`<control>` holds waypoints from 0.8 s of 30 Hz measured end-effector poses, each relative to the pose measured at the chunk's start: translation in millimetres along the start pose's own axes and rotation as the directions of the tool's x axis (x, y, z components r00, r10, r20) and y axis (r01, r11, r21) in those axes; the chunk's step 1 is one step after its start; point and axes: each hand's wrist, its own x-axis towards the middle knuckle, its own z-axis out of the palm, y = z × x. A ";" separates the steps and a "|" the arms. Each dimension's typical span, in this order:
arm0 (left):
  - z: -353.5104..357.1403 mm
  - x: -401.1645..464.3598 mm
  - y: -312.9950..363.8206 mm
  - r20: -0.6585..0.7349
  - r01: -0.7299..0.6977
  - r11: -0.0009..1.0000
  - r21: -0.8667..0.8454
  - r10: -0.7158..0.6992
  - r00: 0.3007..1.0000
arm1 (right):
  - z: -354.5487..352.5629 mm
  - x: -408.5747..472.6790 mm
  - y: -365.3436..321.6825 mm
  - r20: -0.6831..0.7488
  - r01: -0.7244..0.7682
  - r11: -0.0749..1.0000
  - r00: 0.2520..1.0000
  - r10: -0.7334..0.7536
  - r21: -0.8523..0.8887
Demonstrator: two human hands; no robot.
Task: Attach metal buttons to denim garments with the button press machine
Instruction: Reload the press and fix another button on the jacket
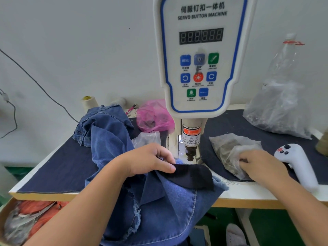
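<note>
A white servo button machine [202, 55] stands at the table's middle, its dark press head [190, 153] just above the work. A blue denim garment [159, 201] hangs over the table's front edge, with a dark flap [193, 174] lying under the press head. My left hand [150, 160] pinches the garment's edge beside that flap, thumb on top. My right hand [260, 166] reaches into a small clear plastic bag of metal buttons [230, 150] to the right of the machine, fingers curled inside it. What the fingers hold is hidden.
A pink plastic bag [154, 116] and a thread cone [88, 102] sit behind the denim. A large clear bag [280, 103] stands at the back right. A white controller [298, 162] lies right of my right hand. A box of cloth [32, 219] sits below left.
</note>
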 end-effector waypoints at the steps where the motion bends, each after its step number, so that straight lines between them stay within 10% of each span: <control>1: 0.2 0.4 0.6 -0.004 0.004 1.000 0.026 -0.004 1.000 | -1.1 1.7 -2.9 0.029 -0.014 0.999 0.999 0.015 -0.029; 6: -3.1 -2.6 5.7 0.027 0.010 0.996 0.086 -0.012 1.000 | 7.9 -3.3 -1.5 -0.092 0.010 0.999 0.996 -0.014 -0.046; 17: 11.2 -2.2 12.2 -0.012 0.003 0.995 0.103 -0.002 1.000 | 6.8 -20.7 13.2 -0.351 0.146 0.834 0.934 0.061 0.533; 24: 30.4 7.5 6.8 -0.084 0.031 0.997 0.074 -0.025 0.996 | 8.7 -18.6 7.9 -0.290 0.118 0.824 0.955 0.058 0.554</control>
